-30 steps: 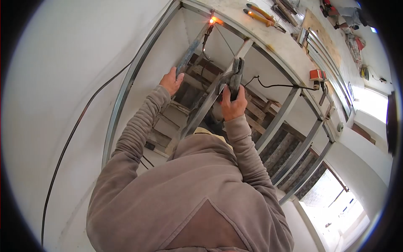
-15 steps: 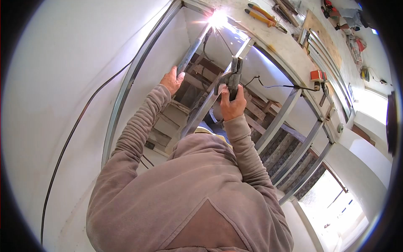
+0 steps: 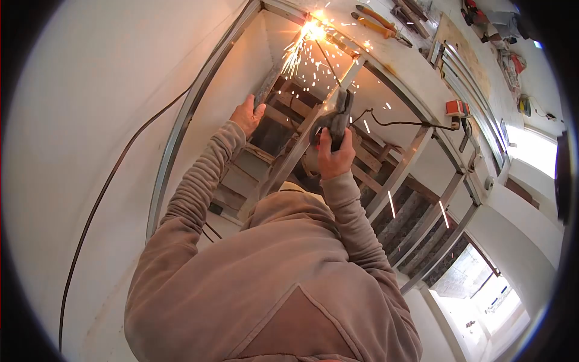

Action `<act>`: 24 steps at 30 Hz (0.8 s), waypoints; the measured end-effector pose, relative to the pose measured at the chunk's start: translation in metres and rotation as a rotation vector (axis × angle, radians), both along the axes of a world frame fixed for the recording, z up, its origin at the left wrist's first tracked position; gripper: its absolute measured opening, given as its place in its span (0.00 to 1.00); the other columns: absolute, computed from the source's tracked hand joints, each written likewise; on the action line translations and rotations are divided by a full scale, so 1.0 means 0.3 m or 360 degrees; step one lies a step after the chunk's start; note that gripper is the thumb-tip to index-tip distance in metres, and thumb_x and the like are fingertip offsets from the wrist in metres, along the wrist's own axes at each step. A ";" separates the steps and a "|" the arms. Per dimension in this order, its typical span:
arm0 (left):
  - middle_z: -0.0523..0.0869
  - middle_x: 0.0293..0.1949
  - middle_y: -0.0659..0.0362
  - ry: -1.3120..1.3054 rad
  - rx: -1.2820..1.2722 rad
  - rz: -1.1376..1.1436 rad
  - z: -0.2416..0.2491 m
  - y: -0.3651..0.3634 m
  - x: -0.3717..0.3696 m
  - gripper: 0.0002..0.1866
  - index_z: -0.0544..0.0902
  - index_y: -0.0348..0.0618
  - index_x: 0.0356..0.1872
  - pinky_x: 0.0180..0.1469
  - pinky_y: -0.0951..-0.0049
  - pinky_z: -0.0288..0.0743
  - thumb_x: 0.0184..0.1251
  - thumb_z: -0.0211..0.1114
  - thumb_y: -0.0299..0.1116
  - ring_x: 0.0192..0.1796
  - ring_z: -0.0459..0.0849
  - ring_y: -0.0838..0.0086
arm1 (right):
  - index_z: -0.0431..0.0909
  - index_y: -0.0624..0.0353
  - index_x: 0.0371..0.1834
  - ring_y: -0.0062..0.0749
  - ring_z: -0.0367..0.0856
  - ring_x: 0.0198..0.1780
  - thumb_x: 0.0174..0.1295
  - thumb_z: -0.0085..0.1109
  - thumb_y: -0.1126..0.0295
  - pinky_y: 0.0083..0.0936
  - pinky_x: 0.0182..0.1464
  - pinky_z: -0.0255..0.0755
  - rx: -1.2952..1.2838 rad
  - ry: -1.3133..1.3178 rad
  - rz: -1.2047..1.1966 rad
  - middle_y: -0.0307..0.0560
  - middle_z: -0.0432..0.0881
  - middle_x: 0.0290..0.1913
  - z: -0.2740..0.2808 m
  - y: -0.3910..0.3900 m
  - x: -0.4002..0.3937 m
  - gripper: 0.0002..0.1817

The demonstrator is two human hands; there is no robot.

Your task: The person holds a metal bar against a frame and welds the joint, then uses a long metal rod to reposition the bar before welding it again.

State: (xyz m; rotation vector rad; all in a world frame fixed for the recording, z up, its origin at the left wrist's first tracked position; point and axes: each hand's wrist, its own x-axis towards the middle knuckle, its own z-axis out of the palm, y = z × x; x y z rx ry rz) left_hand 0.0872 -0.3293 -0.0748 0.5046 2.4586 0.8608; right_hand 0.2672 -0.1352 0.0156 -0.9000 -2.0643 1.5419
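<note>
My left hand point(image 3: 246, 116) is closed around the lower end of a square metal tube point(image 3: 268, 84), whose upper end reaches toward the glare. In my right hand point(image 3: 336, 155) is a dark welding electrode holder point(image 3: 339, 120), gripped from below. A thin electrode point(image 3: 327, 62) runs from its jaws up to a bright orange burst of sparks point(image 3: 313, 29) at the top of the steel frame point(image 3: 386, 84). Glare hides the exact contact between the electrode and the metal. Sparks fall below and beside the joint.
Orange-handled pliers point(image 3: 381, 25) lie on the pale ledge beyond the frame. A red-and-black device point(image 3: 457, 108) sits farther right along it. A dark cable point(image 3: 114, 163) hangs along the left wall. Wooden steps or boards point(image 3: 368, 160) show below, between the metal bars.
The white-violet arc has become an orange burst, with sparks spreading wider and the surroundings darker. My right hand and the electrode holder have shifted and tilted slightly; my left hand stays in place.
</note>
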 end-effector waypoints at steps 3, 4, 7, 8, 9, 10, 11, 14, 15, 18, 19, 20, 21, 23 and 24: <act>0.84 0.39 0.30 -0.0112 0.0003 -0.0045 0.009 0.000 -0.015 0.26 0.69 0.34 0.56 0.48 0.43 0.77 0.77 0.56 0.51 0.47 0.83 0.32 | 0.77 0.65 0.47 0.25 0.83 0.33 0.69 0.63 0.68 0.25 0.38 0.77 -0.0007 -0.0015 0.0000 0.46 0.86 0.33 0.055 -0.007 0.017 0.12; 0.84 0.39 0.30 -0.0113 0.0006 -0.0048 0.007 0.002 -0.013 0.26 0.69 0.34 0.56 0.48 0.43 0.77 0.77 0.56 0.51 0.46 0.82 0.32 | 0.77 0.65 0.47 0.24 0.82 0.35 0.69 0.63 0.68 0.25 0.40 0.77 -0.0016 -0.0044 -0.0009 0.45 0.86 0.34 0.059 -0.005 0.023 0.12; 0.84 0.39 0.30 -0.0165 -0.0004 -0.0036 0.008 0.004 -0.015 0.25 0.69 0.34 0.55 0.48 0.43 0.76 0.77 0.56 0.50 0.46 0.83 0.32 | 0.77 0.65 0.47 0.23 0.81 0.35 0.69 0.63 0.68 0.24 0.40 0.76 0.0091 -0.0056 0.0001 0.46 0.85 0.33 0.061 0.002 0.017 0.12; 0.84 0.40 0.30 -0.0139 -0.0011 -0.0037 0.009 0.004 -0.014 0.25 0.69 0.34 0.55 0.49 0.43 0.76 0.77 0.56 0.49 0.46 0.83 0.32 | 0.77 0.65 0.47 0.23 0.81 0.34 0.69 0.63 0.68 0.24 0.40 0.76 0.0114 -0.0055 -0.0004 0.46 0.85 0.33 0.051 0.003 0.013 0.12; 0.84 0.40 0.30 -0.0114 -0.0017 -0.0037 0.010 0.006 -0.011 0.25 0.69 0.34 0.55 0.49 0.43 0.76 0.77 0.56 0.49 0.46 0.83 0.33 | 0.77 0.65 0.47 0.24 0.80 0.34 0.69 0.63 0.67 0.24 0.40 0.75 0.0137 -0.0054 -0.0009 0.46 0.85 0.32 0.035 0.005 0.010 0.12; 0.84 0.40 0.31 -0.0090 -0.0023 -0.0037 0.011 0.009 -0.008 0.25 0.69 0.34 0.55 0.49 0.43 0.76 0.76 0.56 0.49 0.46 0.83 0.33 | 0.77 0.65 0.47 0.24 0.80 0.34 0.69 0.63 0.67 0.25 0.39 0.75 0.0161 -0.0054 -0.0013 0.47 0.84 0.32 0.023 0.009 0.008 0.12; 0.84 0.40 0.30 -0.0102 -0.0025 -0.0039 0.011 0.010 -0.008 0.25 0.69 0.34 0.55 0.49 0.44 0.76 0.76 0.56 0.49 0.46 0.83 0.33 | 0.77 0.65 0.48 0.29 0.82 0.34 0.69 0.63 0.67 0.27 0.39 0.76 0.0165 -0.0073 -0.0001 0.50 0.85 0.33 0.016 0.013 0.006 0.13; 0.84 0.41 0.30 -0.0126 -0.0041 -0.0046 0.018 0.008 -0.012 0.26 0.69 0.33 0.57 0.50 0.45 0.77 0.77 0.56 0.50 0.46 0.83 0.33 | 0.76 0.65 0.50 0.41 0.88 0.35 0.67 0.64 0.68 0.32 0.39 0.79 0.0135 -0.0116 0.0028 0.56 0.86 0.35 0.009 0.020 -0.002 0.14; 0.84 0.42 0.30 -0.0128 -0.0050 -0.0051 0.023 0.008 -0.011 0.28 0.69 0.32 0.59 0.50 0.46 0.77 0.77 0.55 0.51 0.47 0.84 0.34 | 0.76 0.65 0.50 0.41 0.88 0.35 0.67 0.64 0.68 0.32 0.40 0.79 0.0100 -0.0122 0.0033 0.56 0.86 0.35 0.011 0.022 -0.004 0.15; 0.84 0.42 0.29 -0.0126 -0.0050 -0.0062 0.031 0.008 -0.010 0.30 0.68 0.31 0.61 0.50 0.48 0.77 0.77 0.55 0.52 0.48 0.84 0.34 | 0.76 0.65 0.51 0.41 0.88 0.36 0.67 0.65 0.67 0.31 0.41 0.79 0.0076 -0.0152 0.0025 0.56 0.86 0.36 0.002 0.024 -0.009 0.16; 0.84 0.43 0.28 -0.0124 -0.0047 -0.0064 0.032 0.007 -0.009 0.31 0.68 0.30 0.61 0.50 0.48 0.77 0.77 0.55 0.52 0.48 0.84 0.34 | 0.76 0.65 0.52 0.40 0.88 0.36 0.67 0.65 0.66 0.31 0.42 0.78 0.0082 -0.0164 0.0020 0.56 0.86 0.36 -0.004 0.024 -0.010 0.16; 0.84 0.42 0.29 -0.0129 -0.0037 -0.0055 0.031 0.007 -0.010 0.29 0.69 0.31 0.60 0.50 0.47 0.77 0.77 0.55 0.51 0.47 0.84 0.34 | 0.76 0.65 0.52 0.40 0.88 0.37 0.67 0.65 0.66 0.31 0.42 0.78 0.0091 -0.0159 0.0021 0.56 0.86 0.36 -0.006 0.025 -0.013 0.16; 0.84 0.42 0.29 -0.0134 -0.0026 -0.0046 0.028 0.007 -0.010 0.27 0.69 0.32 0.58 0.49 0.46 0.77 0.77 0.56 0.50 0.47 0.83 0.33 | 0.76 0.64 0.52 0.39 0.88 0.37 0.67 0.65 0.65 0.30 0.42 0.78 0.0101 -0.0154 0.0023 0.56 0.86 0.37 -0.009 0.026 -0.014 0.17; 0.84 0.42 0.29 -0.0133 -0.0025 -0.0047 0.023 0.005 -0.011 0.28 0.69 0.32 0.58 0.50 0.46 0.77 0.77 0.56 0.50 0.47 0.83 0.34 | 0.76 0.64 0.52 0.39 0.87 0.37 0.67 0.65 0.65 0.30 0.43 0.78 0.0098 -0.0160 0.0032 0.55 0.86 0.37 -0.013 0.028 -0.018 0.17; 0.84 0.43 0.29 -0.0127 -0.0035 -0.0058 0.024 0.005 -0.012 0.30 0.68 0.30 0.61 0.51 0.47 0.77 0.77 0.55 0.52 0.48 0.84 0.34 | 0.76 0.64 0.52 0.38 0.87 0.37 0.67 0.65 0.65 0.30 0.44 0.78 0.0086 -0.0172 0.0039 0.56 0.86 0.37 -0.016 0.030 -0.017 0.17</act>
